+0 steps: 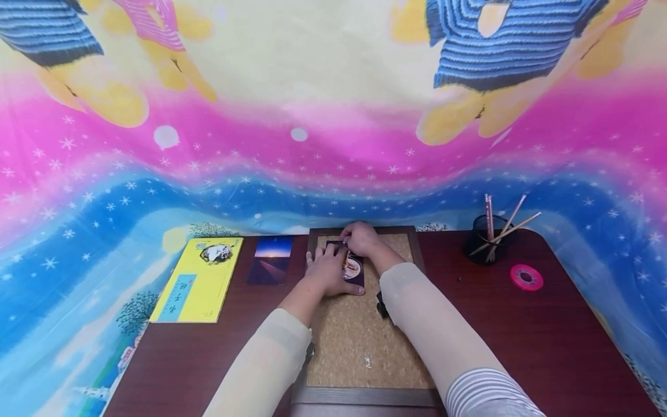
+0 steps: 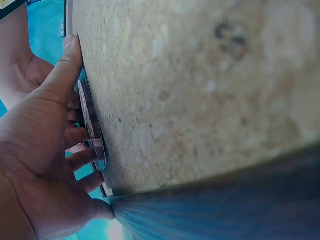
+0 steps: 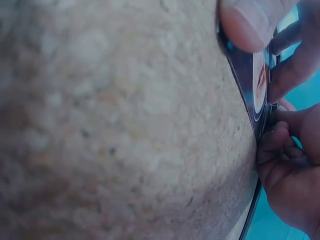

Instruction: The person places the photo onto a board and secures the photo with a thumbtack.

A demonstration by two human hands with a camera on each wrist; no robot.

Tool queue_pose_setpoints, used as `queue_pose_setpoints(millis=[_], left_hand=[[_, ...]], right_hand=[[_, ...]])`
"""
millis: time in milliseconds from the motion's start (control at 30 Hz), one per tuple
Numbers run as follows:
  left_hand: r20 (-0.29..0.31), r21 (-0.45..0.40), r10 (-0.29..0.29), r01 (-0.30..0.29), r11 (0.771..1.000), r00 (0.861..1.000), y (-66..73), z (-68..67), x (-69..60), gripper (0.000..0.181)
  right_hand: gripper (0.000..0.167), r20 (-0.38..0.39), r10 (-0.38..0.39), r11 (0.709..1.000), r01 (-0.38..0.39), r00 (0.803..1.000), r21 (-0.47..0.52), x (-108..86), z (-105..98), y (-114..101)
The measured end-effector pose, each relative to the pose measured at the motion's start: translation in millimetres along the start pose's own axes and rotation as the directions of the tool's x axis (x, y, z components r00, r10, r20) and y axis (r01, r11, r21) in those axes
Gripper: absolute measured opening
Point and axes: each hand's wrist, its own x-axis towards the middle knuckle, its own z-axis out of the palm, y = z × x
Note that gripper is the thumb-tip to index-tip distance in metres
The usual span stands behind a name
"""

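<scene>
A dark photo card (image 1: pixel 356 282) with a round plate pictured on it lies near the top of a cork board (image 1: pixel 349 341). My left hand (image 1: pixel 328 271) is spread over the card and presses it down, with the thumb along its lower edge. At the card's upper edge my right hand (image 1: pixel 362 238) has its fingers curled, pinching what looks like a small pushpin, mostly hidden by the fingertips. In the right wrist view, the thumb and fingers of the right hand (image 3: pixel 290 165) meet at the card's corner (image 3: pixel 245 80).
Small whitish pins (image 1: pixel 367 362) lie low on the board. Black clips sit at its sides, one (image 1: pixel 383 304) by the right forearm. To the left are a sunset photo (image 1: pixel 271 260) and a yellow book (image 1: pixel 200 281); to the right, a pencil cup (image 1: pixel 484 246) and a pink ring (image 1: pixel 526 277).
</scene>
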Motion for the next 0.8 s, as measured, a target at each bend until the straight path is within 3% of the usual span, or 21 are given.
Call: queue_pose_setpoints(millis=[800], left_hand=[[0.014, 0.0, -0.005, 0.005, 1.0, 1.0, -1.3, 3.3, 4.2, 0.128]], right_hand=[[0.024, -0.016, 0.025, 1.0, -0.025, 1.0, -0.004, -1.2, 0.7, -0.8]])
